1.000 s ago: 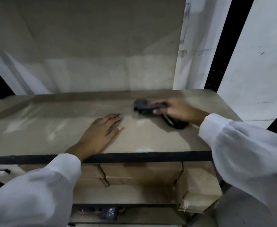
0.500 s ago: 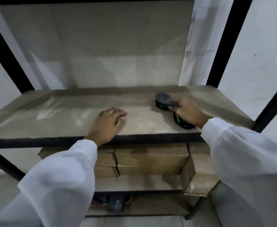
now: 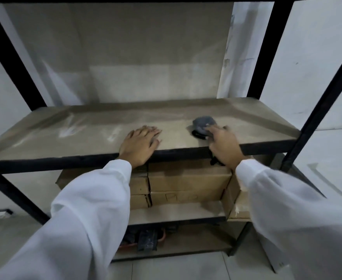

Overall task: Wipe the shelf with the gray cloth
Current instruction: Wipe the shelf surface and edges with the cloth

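Dusty tan shelf (image 3: 85, 136), black-framed. Gray cloth (image 3: 203, 123): bunched on shelf, right of centre, near front edge; likely soft, light, yielding, best palmed from above. Right hand (image 3: 224, 147): fingers over cloth, blurred; gripping or pressing, cannot tell. Left hand (image 3: 139, 144): flat, fingers relaxed, shelf centre-front.

Shelf (image 3: 85, 136): tan board in a black metal frame, pale streaks on its left part.
Left hand (image 3: 139, 144): palm down at the front edge, fingers flat.
Right hand (image 3: 223, 145): fingers over the near side of the gray cloth (image 3: 203, 123); blur hides their curl.
Cardboard boxes (image 3: 186, 178): on the tier below.
White sleeves (image 3: 89, 209): both arms.
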